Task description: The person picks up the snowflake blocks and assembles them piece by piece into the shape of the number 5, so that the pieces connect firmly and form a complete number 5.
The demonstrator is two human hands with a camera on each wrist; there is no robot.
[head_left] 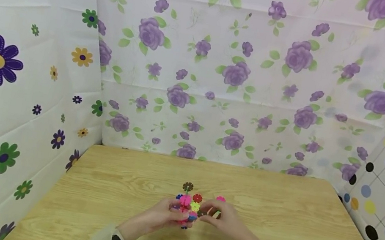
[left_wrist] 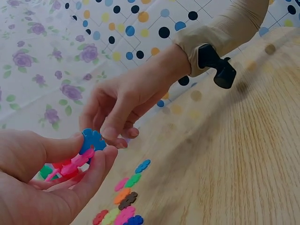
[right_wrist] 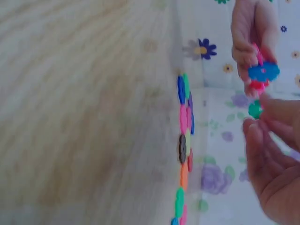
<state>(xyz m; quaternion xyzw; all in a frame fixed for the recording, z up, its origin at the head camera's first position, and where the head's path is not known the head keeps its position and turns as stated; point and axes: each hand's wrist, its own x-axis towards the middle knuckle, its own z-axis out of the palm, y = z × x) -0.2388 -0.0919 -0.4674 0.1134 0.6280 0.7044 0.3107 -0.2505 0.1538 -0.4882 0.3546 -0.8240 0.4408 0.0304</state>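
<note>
My left hand point(head_left: 164, 213) pinches a small cluster of joined notched plastic discs between thumb and fingers. A blue disc point(left_wrist: 93, 141) shows at the top of the cluster, with a pink disc point(left_wrist: 77, 161) joined beneath it. Behind these, a green disc point(right_wrist: 255, 109) peeks out, partly hidden. Close beside the cluster is my right hand point(head_left: 226, 220), its fingers loosely bent with no disc visible in its grasp. In the left wrist view its thumb overlaps the edge of the blue disc; in the right wrist view its fingertips lie near the green one.
More notched discs lie on the wooden table point(head_left: 120, 176) beyond the hands: a brown disc point(head_left: 187, 186), a red disc point(head_left: 197, 198), a yellow disc point(head_left: 194, 207) and several others. Patterned cloth walls point(head_left: 224, 134) enclose the table at the back and sides.
</note>
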